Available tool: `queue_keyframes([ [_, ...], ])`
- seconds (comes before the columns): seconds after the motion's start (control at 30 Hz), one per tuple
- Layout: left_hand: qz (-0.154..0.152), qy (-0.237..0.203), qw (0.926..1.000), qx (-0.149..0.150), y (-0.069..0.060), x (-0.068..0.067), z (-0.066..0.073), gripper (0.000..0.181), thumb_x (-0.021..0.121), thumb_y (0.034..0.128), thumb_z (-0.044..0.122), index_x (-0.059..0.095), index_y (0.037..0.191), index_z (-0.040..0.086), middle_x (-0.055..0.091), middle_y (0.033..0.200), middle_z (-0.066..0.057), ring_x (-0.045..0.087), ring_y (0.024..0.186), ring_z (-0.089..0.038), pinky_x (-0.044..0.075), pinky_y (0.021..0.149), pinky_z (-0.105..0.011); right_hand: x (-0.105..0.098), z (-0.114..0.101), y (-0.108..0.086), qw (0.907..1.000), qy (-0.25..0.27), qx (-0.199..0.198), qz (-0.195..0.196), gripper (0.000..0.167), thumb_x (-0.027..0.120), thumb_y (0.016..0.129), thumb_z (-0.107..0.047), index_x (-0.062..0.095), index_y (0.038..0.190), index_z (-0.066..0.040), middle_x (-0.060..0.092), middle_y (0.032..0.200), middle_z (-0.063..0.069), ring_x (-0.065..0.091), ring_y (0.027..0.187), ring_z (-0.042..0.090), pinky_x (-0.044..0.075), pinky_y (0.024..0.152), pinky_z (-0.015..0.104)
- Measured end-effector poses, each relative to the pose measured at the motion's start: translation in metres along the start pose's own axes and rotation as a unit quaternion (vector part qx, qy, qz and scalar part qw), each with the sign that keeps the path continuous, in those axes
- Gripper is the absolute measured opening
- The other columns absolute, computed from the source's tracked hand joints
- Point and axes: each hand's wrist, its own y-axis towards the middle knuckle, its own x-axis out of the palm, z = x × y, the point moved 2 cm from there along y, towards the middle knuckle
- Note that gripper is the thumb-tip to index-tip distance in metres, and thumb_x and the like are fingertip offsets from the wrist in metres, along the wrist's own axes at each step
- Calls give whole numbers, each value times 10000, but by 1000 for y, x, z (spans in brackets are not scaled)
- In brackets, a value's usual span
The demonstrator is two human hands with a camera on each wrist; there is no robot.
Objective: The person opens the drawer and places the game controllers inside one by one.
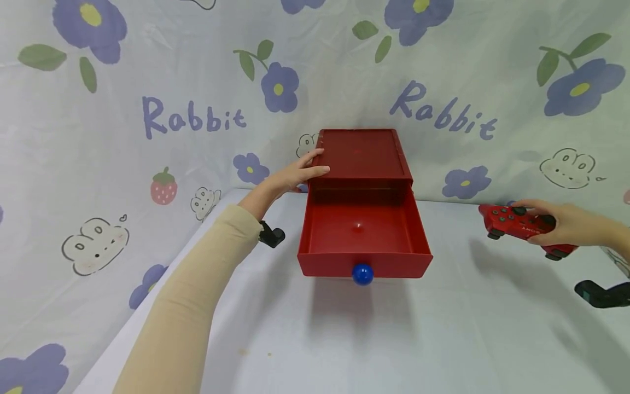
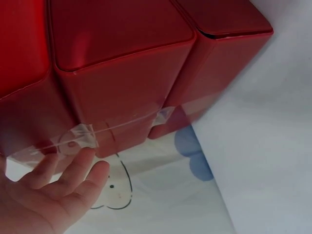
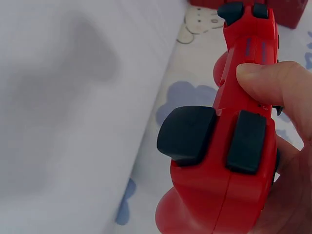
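Note:
A red box (image 1: 361, 154) stands at the back of the white table, its drawer (image 1: 330, 265) pulled out toward me. Nothing lies inside the drawer, and a blue ball knob (image 1: 362, 274) sits on its front. My left hand (image 1: 294, 174) rests at the box's upper left edge, fingers loosely extended; in the left wrist view its fingertips (image 2: 100, 170) are beside the box's taped red side (image 2: 122, 92). Off to the right, my right hand (image 1: 581, 223) grips a red game controller (image 1: 512, 220) above the table, its thumb (image 3: 263, 80) pressed on the casing between black triggers.
Behind the box hangs a white cloth (image 1: 197, 153) printed with purple flowers, rabbits and lettering. White table surface (image 1: 275, 339) stretches in front of the drawer and to both sides. Black wrist-camera mounts (image 1: 602, 294) show near each wrist.

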Motion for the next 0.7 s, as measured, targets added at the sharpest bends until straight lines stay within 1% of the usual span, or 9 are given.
queue_keyframes([
  [0.1,-1,-12,10000,20,0,1,1,704,518,874,445,128,1454,358,59,1531,-62,198,1361,-324,306,985,-598,-9,-4,0,9997,-180,145,-59,783,761,721,-210,276,1323,-87,483,1159,367,535,857,323,502,582,375],
  [0.17,5,-11,10000,18,0,1,1,703,519,872,444,132,1453,359,63,1530,-60,200,1360,-321,306,986,-597,-15,-7,1,9996,-189,190,-98,784,760,724,-206,273,1324,-71,465,1166,382,535,846,323,506,579,386],
  [0.3,-9,-20,10000,14,0,1,1,702,515,876,440,126,1455,358,61,1530,-61,204,1357,-325,302,988,-599,-28,-13,2,9993,-323,176,-92,770,752,736,-203,278,1327,-60,474,1160,376,541,833,301,492,575,362],
  [0.5,-17,-27,10000,12,0,0,1,704,513,877,439,122,1456,354,70,1529,-61,210,1353,-326,295,987,-610,-44,-21,5,9989,-418,194,-69,788,747,743,-199,253,1344,-73,455,1165,384,545,830,327,518,572,410],
  [0.63,6,-38,10000,20,0,1,0,705,517,873,436,129,1456,349,88,1525,-62,223,1347,-327,302,983,-609,-53,-27,7,9985,-481,277,-13,792,745,745,-186,247,1356,-107,444,1187,384,543,837,329,519,573,404],
  [0.7,19,-41,10000,22,-1,1,0,704,519,871,436,135,1455,348,92,1524,-63,227,1346,-327,305,981,-607,-58,-32,8,9983,-541,221,9,793,747,744,-174,250,1356,-94,444,1184,390,543,842,344,521,581,419],
])
